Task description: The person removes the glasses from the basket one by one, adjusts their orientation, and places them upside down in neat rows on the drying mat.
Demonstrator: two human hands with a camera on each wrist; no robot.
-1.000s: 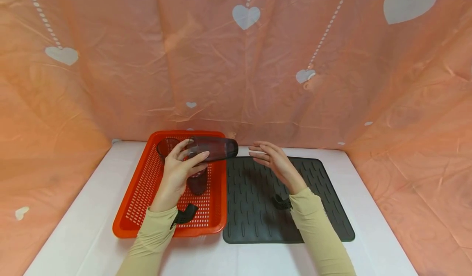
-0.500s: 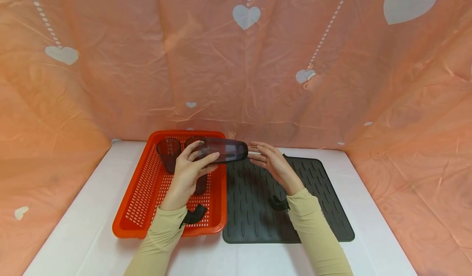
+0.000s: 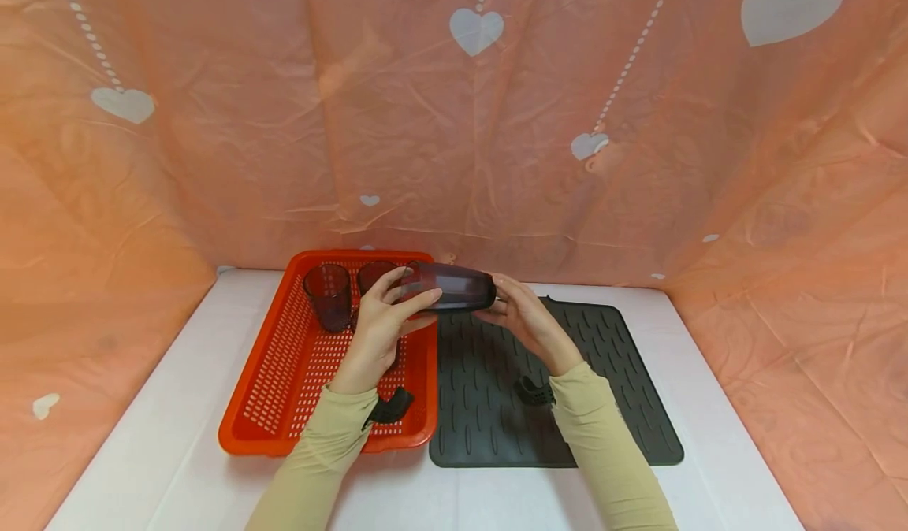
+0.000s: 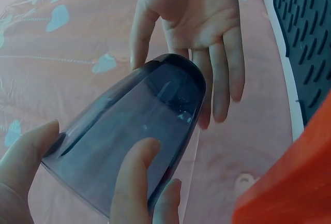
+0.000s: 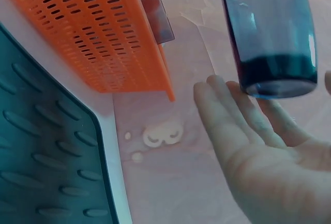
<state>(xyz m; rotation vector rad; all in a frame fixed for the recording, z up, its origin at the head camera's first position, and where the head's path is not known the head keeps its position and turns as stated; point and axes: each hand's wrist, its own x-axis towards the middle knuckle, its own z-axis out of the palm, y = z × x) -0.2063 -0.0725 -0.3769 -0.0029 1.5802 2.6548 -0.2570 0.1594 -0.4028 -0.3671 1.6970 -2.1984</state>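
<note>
The left hand (image 3: 383,318) is grasping a tinted purple-grey glass tumbler (image 3: 457,288), its spread fingers bending round the sides near the open rim. The tumbler is lying sideways in the air, its thick base pointing right, and is hanging over the back right corner of a red perforated plastic basket (image 3: 430,373) and the neighbouring edge of a black ridged drying mat (image 3: 489,413). The right hand (image 3: 525,314) is reaching to the base with its palm open and its fingers extended, spreading beside and beneath the base without clenching; whether they are touching the glass, I cannot tell.

Inside the basket, one matching tumbler (image 3: 329,302) is standing toward the back left and a second one (image 3: 372,273) is sitting beside it, partly hidden. The left hand and its black wrist strap (image 3: 393,406) are blocking much of the basket's right half. The basket and mat are lying side by side on a white tabletop (image 3: 163,452), and a peach curtain with white hearts (image 3: 411,121) is hanging behind them.
</note>
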